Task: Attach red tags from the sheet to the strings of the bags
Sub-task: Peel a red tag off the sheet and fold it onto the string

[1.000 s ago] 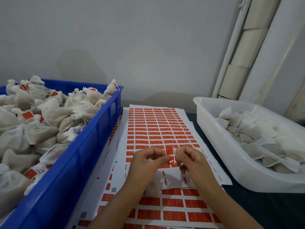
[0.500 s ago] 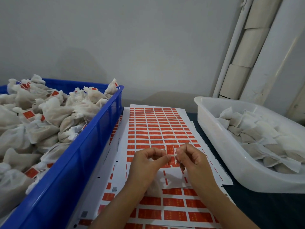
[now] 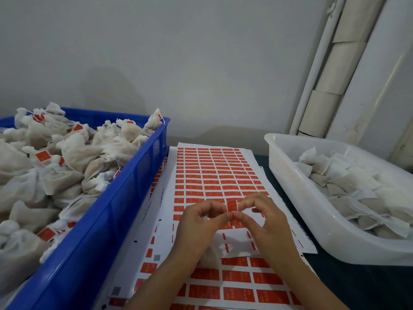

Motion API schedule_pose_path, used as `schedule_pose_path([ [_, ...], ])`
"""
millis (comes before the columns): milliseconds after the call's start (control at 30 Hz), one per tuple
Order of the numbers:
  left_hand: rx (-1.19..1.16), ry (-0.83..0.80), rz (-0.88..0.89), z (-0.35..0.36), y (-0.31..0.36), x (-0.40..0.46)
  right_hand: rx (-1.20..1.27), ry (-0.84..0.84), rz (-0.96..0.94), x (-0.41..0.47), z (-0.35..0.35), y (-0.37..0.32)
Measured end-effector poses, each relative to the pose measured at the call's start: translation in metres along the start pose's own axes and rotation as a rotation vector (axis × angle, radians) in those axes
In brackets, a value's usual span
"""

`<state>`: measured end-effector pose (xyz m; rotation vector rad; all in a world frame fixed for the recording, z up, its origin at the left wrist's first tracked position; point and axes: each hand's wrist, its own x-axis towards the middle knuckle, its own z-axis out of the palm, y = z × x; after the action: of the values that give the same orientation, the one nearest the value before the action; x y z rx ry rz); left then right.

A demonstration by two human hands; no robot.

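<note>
Both my hands meet over the sheet of red tags [image 3: 214, 173] in the middle of the table. My left hand [image 3: 199, 224] and my right hand [image 3: 261, 222] pinch a small red tag [image 3: 232, 205] between thumbs and forefingers, fingertips touching. A thin white string seems to run at the tag, too fine to be sure. Under my left hand lies a white bag [image 3: 210, 256], mostly hidden by the wrist.
A blue crate [image 3: 125, 198] on the left is heaped with tagged white bags. A white plastic tub [image 3: 288, 182] on the right holds flat bags without tags. More tag sheets [image 3: 237, 291] lie near me. A wall and pipes stand behind.
My fingertips have closed together on the red tag, and both hands have shifted slightly. The bag and sheets stay where they were.
</note>
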<state>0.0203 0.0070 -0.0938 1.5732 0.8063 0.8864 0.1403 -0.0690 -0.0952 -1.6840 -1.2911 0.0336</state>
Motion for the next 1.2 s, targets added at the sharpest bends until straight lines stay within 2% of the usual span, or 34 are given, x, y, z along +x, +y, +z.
schedule_pose_path([
  [133, 0.019, 0.016, -0.013, 0.003, 0.0, 0.0, -0.109, 0.081, -0.136, 0.002, -0.004, 0.003],
  [267, -0.075, 0.05, -0.083, 0.0, 0.002, -0.001, -0.286, 0.238, -0.445, 0.005, -0.005, 0.007],
  [333, -0.054, 0.043, -0.119, -0.001, 0.003, 0.0, -0.316, 0.229, -0.536, 0.006, -0.01, 0.008],
  [400, -0.019, 0.007, -0.18, -0.002, 0.007, 0.0, -0.378, 0.224, -0.621, 0.007, -0.015, 0.009],
  [500, -0.028, -0.138, -0.205, -0.003, 0.009, -0.001, -0.439, 0.227, -0.701, 0.007, -0.02, 0.008],
  [767, -0.144, -0.069, -0.236, -0.007, 0.011, 0.001, -0.402, 0.197, -0.722, 0.008, -0.022, 0.008],
  [867, -0.139, -0.015, -0.24, -0.007, 0.009, 0.002, -0.316, 0.204, -0.604, 0.005, -0.018, 0.014],
  [1000, -0.192, 0.017, -0.245, -0.009, 0.007, 0.004, -0.394, 0.326, -0.488, 0.007, -0.019, 0.017],
  [1200, -0.156, 0.044, -0.249, -0.005, 0.005, 0.004, -0.478, 0.207, -0.624, 0.006, -0.013, 0.011],
])
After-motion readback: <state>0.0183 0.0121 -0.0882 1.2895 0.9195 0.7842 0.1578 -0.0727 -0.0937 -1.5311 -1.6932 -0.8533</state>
